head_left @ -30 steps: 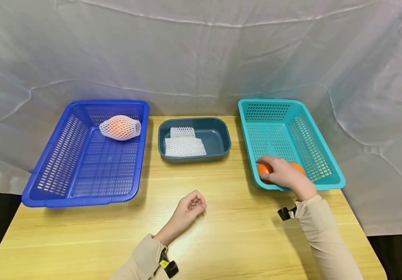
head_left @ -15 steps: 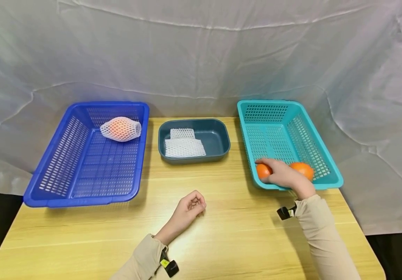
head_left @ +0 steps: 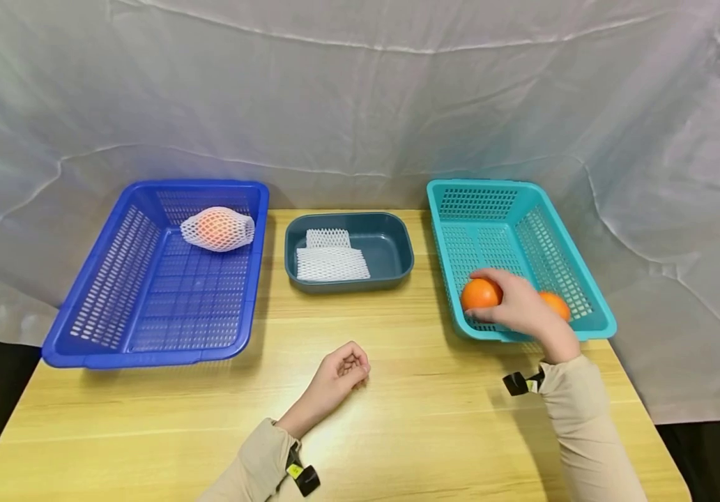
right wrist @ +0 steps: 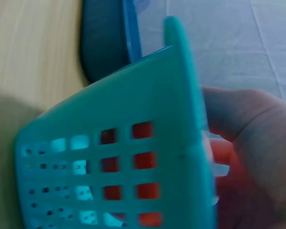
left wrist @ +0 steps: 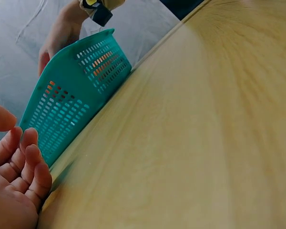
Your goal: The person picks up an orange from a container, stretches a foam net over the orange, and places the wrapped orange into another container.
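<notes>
In the head view an orange (head_left: 480, 293) is gripped between the thumb and fingers of my right hand (head_left: 525, 307), at the near left corner of the teal basket (head_left: 523, 202). A second orange fruit (head_left: 557, 305) lies behind that hand, partly covered by it. My left hand (head_left: 333, 376) rests on the table with loosely curled fingers and nothing in them. The left wrist view shows its relaxed fingers (left wrist: 31, 164). In the right wrist view the basket wall (right wrist: 109, 105) hides most of the fruit, and orange shows through its holes.
A dark tray (head_left: 391, 275) with white foam nets (head_left: 332, 263) stands at the back centre. At the left is a blue basket (head_left: 258, 279) holding a fruit in a foam net (head_left: 217, 229). A grey curtain (head_left: 347, 104) hangs behind the wooden table (head_left: 397, 418).
My right hand has lifted slightly and shifted a little right with the orange, which now shows more fully. The second fruit has rolled rightward. My left hand stays put.
</notes>
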Motion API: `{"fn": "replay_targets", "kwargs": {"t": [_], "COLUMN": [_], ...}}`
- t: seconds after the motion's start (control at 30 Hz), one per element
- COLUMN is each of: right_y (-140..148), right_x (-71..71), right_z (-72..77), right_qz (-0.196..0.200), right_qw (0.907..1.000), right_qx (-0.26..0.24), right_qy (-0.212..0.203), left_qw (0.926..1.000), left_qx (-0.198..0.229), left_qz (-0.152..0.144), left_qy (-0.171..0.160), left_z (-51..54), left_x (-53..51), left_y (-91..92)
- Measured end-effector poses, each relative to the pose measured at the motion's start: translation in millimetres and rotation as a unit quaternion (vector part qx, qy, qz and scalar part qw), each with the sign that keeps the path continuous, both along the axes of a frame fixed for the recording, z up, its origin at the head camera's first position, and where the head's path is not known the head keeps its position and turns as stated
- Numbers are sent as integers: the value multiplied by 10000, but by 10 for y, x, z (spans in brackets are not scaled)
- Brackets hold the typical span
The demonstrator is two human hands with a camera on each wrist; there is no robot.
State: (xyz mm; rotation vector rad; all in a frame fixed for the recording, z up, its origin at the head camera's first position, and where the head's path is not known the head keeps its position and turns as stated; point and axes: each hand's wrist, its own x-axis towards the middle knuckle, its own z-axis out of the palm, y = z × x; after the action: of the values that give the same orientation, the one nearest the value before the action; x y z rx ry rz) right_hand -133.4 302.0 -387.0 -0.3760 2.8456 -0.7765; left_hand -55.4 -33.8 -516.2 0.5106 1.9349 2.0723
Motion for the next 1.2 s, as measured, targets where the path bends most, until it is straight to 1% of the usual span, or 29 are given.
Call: {"fn": "replay_targets", "kwargs": {"t": [0.1,0.13,0.23,0.3,0.37,0.47,0.53,0.6,0.63,0.7,0.8,0.9,1.0,1.03,1.13,1.2], "right_y": [-24,-35,-74,-111,-158,-262,-359,-485,-548,-683,-851,-978,-1097,-1135,-1240,-1303], "right_x": [36,50,93,120,145,192,243,315,351,430,519,567,582,584,577,550], "right_z": [105,137,228,280,324,361,396,461,499,586,668,672,613,582,446,301], "right_qz": [-138,-192,-341,-418,-522,-560,-499,-293,-154,85,444,723,955,1023,1173,1267], "right_qw": [9993,9987,9955,9922,9878,9773,9683,9580,9525,9449,9368,9292,9208,9181,9139,9111], "right_qx": [-116,-161,-368,-548,-785,-1149,-1451,-1753,-1916,-2186,-2431,-2563,-2663,-2714,-2849,-2949], "right_qy": [329,450,802,1044,1239,1686,1972,2249,2362,2435,2478,2565,2684,2699,2642,2587], "left_qw": [10000,10000,10000,10000,9999,9992,9985,9977,9973,9964,9946,9922,9897,9891,9870,9846], "left_qx": [-16,-11,12,65,168,393,534,673,722,831,995,1157,1293,1320,1402,1474], "left_qz": [-14,-26,-50,-35,3,71,93,81,74,45,4,18,116,166,306,372], "left_qy": [-31,-44,-59,-12,34,80,81,77,113,150,278,455,601,634,723,868], "left_z": [17,38,167,246,218,77,-8,5,24,79,190,287,349,363,393,403], "left_x": [-8,-7,12,27,20,-15,-36,-33,-30,-21,-14,-18,-27,-31,-44,-57], "left_y": [4,3,-4,-5,-8,-13,-23,-34,-39,-49,-62,-71,-87,-91,-107,-115]}}
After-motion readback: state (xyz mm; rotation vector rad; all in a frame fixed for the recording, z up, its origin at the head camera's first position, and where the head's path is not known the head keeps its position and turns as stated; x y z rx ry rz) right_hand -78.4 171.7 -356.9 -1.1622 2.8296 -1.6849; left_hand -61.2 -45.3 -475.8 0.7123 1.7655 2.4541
